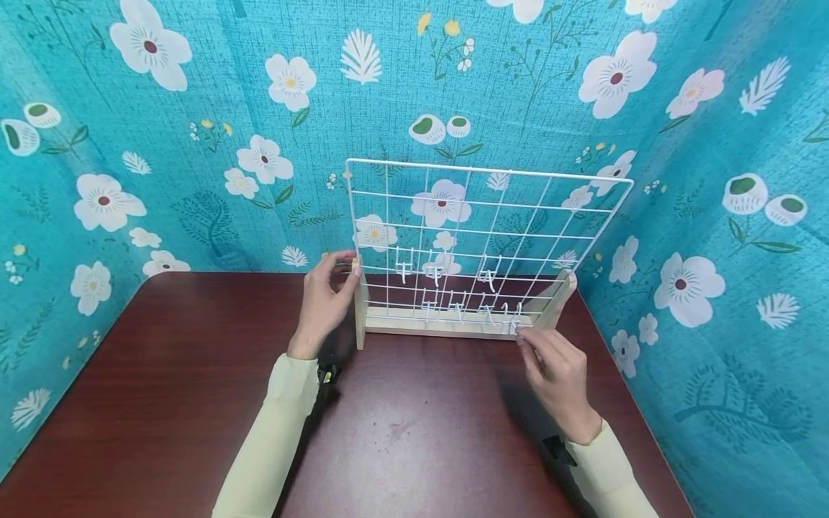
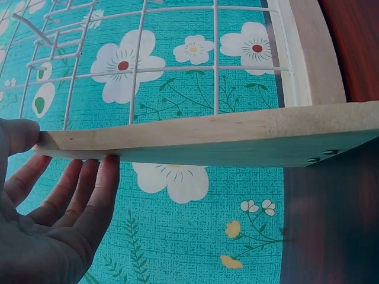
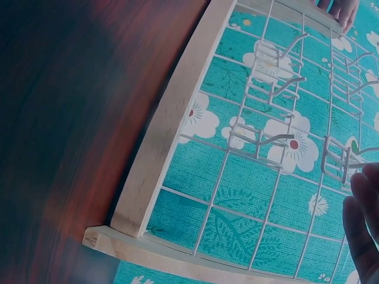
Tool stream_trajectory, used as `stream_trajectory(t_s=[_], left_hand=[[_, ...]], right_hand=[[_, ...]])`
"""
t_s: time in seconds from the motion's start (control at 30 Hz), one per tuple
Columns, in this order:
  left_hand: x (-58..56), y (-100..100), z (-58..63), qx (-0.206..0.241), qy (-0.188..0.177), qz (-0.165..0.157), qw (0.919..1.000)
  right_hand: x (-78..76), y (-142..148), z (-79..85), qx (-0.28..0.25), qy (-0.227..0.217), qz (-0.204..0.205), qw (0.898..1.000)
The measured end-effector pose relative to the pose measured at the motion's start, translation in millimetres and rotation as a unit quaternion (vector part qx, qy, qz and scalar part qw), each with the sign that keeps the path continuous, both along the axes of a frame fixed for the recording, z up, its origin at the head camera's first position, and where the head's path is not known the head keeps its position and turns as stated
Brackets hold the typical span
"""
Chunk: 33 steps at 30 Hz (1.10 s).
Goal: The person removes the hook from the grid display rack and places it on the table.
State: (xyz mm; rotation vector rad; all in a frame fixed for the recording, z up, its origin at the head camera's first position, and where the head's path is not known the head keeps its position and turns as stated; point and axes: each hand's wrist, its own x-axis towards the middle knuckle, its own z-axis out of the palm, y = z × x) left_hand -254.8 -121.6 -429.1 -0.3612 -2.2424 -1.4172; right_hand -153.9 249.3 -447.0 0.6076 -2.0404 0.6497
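Note:
A white wire grid rack [image 1: 479, 171] stands tilted in a pale wooden stand. My left hand [image 1: 327, 298] grips the top of the stand's left side piece [image 1: 360, 309]; in the left wrist view, the thumb and fingers [image 2: 98, 195] lie on either side of the wood [image 2: 195, 133]. At the lower right of the grid, my right hand [image 1: 557, 370] pinches a white wire hook [image 1: 512, 321] by its prong. That hook [image 3: 334, 160] appears in front of the mesh in the right wrist view; whether it touches the wires I cannot tell.
Several similar white hooks [image 1: 456, 308] hang on the grid in two rows. The stand's wooden base bar [image 1: 440, 331] rests on a dark red-brown table [image 1: 401, 432]. Blue flowered cloth [image 1: 227, 108] covers the walls behind and at the sides.

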Motion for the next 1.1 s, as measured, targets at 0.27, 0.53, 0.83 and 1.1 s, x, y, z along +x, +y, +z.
stream_trajectory(t_s=[0.27, 0.53, 0.83, 1.1], left_hand=[[0.6, 0.3, -0.8, -0.001, -0.002, -0.002, 1.0000], [0.6, -0.2, -1.6, -0.003, 0.002, -0.001, 1.0000], [-1.7, -0.8, -2.9, 0.002, 0.008, -0.004, 1.0000], [-2.2, -1.0, -2.5, 0.001, 0.006, -0.003, 1.0000]], right_hand=[[2.2, -1.0, -2.8, 0.002, -0.006, 0.002, 1.000], [2.4, -3.6, -4.7, 0.000, -0.005, 0.008, 1.000], [0.8, -5.8, -5.1, 0.000, 0.004, 0.018, 1.000], [0.3, -9.0, -5.3, -0.004, 0.007, 0.028, 1.000]])
